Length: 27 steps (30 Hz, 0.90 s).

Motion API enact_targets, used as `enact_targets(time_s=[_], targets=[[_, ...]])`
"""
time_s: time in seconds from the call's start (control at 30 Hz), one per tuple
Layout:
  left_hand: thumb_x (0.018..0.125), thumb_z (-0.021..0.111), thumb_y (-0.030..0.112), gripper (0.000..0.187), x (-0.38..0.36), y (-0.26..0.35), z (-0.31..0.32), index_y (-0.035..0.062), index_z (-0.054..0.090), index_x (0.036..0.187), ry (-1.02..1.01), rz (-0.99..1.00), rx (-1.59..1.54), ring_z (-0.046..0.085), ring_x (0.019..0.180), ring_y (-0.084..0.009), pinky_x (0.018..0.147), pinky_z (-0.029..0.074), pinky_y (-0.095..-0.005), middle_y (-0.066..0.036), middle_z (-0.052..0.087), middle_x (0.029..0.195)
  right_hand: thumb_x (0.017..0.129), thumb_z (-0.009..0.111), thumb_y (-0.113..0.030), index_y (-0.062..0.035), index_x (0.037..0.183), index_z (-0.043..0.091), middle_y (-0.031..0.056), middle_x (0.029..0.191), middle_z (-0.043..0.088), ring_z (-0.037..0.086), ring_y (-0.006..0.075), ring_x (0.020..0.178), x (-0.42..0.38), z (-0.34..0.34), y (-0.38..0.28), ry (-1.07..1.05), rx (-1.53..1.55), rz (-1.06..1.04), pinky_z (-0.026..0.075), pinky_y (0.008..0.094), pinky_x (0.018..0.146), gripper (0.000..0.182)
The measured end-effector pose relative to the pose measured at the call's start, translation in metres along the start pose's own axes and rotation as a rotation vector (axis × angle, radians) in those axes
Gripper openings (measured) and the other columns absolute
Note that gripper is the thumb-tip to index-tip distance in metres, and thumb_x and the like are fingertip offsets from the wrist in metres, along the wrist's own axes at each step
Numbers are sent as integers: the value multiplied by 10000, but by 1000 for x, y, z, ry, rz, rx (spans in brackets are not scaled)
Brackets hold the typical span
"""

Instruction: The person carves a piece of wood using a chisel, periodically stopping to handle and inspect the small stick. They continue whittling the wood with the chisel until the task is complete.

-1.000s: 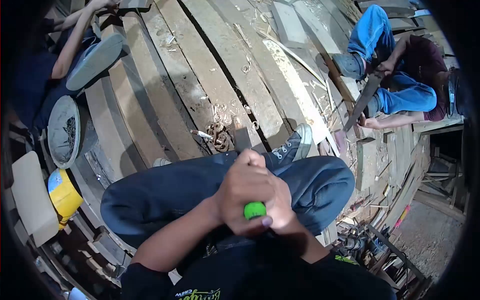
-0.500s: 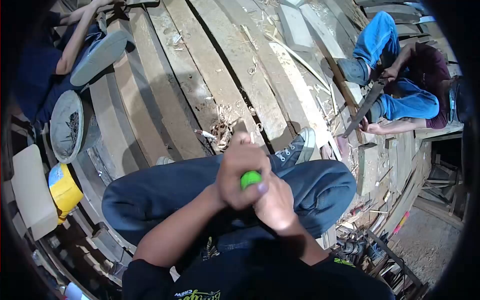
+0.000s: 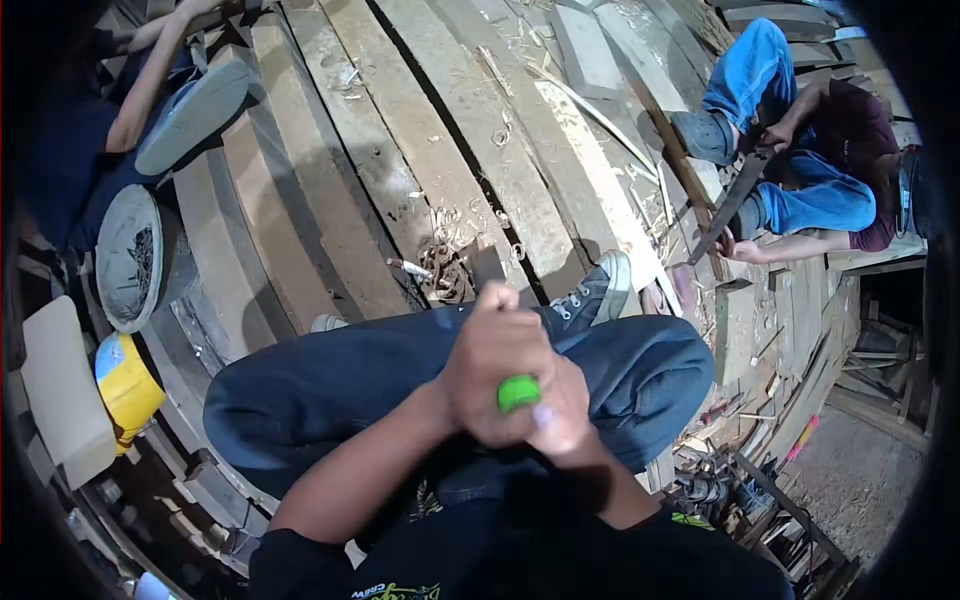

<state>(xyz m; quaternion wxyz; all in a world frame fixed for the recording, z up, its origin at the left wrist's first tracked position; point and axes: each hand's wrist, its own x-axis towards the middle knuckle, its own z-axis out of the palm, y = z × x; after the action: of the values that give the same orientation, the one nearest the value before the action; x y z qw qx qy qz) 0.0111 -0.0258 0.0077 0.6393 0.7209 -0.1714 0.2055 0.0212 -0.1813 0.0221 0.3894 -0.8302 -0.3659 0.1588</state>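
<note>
Both my hands are closed together over my lap. My left hand (image 3: 490, 365) is wrapped round a tool with a bright green handle end (image 3: 518, 393), which pokes out of the fist toward me. Pressed against it from the right is my right hand (image 3: 563, 405), also closed; its fingers are mostly hidden behind the left hand. Beyond the knuckles a short flat, dull blade-like piece (image 3: 487, 264) sticks out, blurred, so the tool's exact kind cannot be told. Curled wood shavings (image 3: 445, 265) lie on the planks just past my hands.
My crossed legs (image 3: 320, 385) and a sneaker (image 3: 597, 295) frame the hands. At right, a person in blue jeans (image 3: 750, 75) holds a long dark blade (image 3: 735, 205). Another person's sandal (image 3: 195, 118) is at left, near a bucket (image 3: 128, 305) and a yellow container (image 3: 130, 390).
My joined hands have moved slightly toward my body and to the right, with the green handle end lower in view. The flat piece beyond the knuckles shows more now.
</note>
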Motion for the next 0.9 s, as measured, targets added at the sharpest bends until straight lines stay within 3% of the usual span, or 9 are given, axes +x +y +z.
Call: enact_targets(time_s=[0.07, 0.13, 0.2, 0.23, 0.33, 0.47, 0.67, 0.8, 0.9], targets=[[807, 587, 449, 368, 4, -5, -1, 128, 495, 652, 42, -15, -8, 533, 599, -220, 761, 281, -385, -12, 545, 636, 886, 587, -307, -66, 1146, 575, 183, 992, 695, 685, 406, 906, 10, -8, -2, -352, -215, 347, 542, 494, 748, 355], [803, 593, 445, 361, 5, -3, -1, 124, 515, 659, 25, -52, -42, 537, 600, -222, 759, 279, -388, -15, 552, 638, 892, 575, -298, -70, 1171, 563, 186, 976, 700, 687, 395, 917, 8, -10, -3, -352, -239, 308, 543, 485, 745, 361], [803, 598, 446, 352, 1, 13, 2, 120, 565, 673, -1, 21, -12, 543, 606, -216, 765, 282, -385, -12, 560, 642, 814, 635, -234, -107, 1038, 632, 156, 924, 692, 677, 397, 900, 6, -6, -4, -117, -37, 243, 528, 480, 708, 258], [810, 595, 445, 356, 1, 8, 2, 119, 560, 670, 16, 10, -8, 543, 608, -213, 766, 281, -385, -12, 559, 639, 900, 524, -239, -71, 1166, 557, 201, 951, 695, 687, 409, 873, 8, -10, -6, -154, -76, 161, 540, 511, 706, 316], [821, 591, 444, 362, 5, -9, 1, 119, 549, 667, 72, -40, -19, 541, 605, -208, 766, 279, -387, -14, 560, 638, 890, 540, -230, -65, 1153, 555, 191, 946, 690, 681, 413, 870, 11, -10, -5, -335, -255, 271, 538, 512, 697, 311], [832, 580, 442, 361, 2, 4, -1, 120, 539, 675, 51, -39, -15, 537, 589, -206, 763, 281, -387, -24, 569, 654, 863, 574, -213, -34, 1114, 550, 200, 916, 682, 676, 423, 810, 2, -8, -3, -178, -198, 207, 531, 528, 671, 310], [821, 585, 443, 340, 6, -12, 0, 138, 532, 680, 85, -12, 40, 550, 596, -208, 754, 286, -380, -14, 566, 650, 851, 589, -268, -80, 1112, 575, 196, 944, 687, 677, 418, 820, 7, -7, -2, -312, -211, 288, 528, 526, 672, 322], [827, 563, 450, 342, 0, 0, 3, 140, 533, 687, 43, -55, -12, 565, 619, -211, 775, 285, -386, -16, 572, 664, 865, 594, -321, -87, 1055, 614, 181, 929, 693, 680, 417, 837, 6, -12, -6, -98, -74, 201, 526, 526, 676, 303], [825, 558, 455, 352, 2, -13, 0, 140, 514, 675, 41, -40, 40, 573, 633, -208, 765, 277, -393, -22, 572, 664, 896, 552, -362, -111, 1070, 619, 181, 931, 696, 686, 408, 859, 7, -10, -3, -277, -151, 262, 530, 524, 688, 313]])
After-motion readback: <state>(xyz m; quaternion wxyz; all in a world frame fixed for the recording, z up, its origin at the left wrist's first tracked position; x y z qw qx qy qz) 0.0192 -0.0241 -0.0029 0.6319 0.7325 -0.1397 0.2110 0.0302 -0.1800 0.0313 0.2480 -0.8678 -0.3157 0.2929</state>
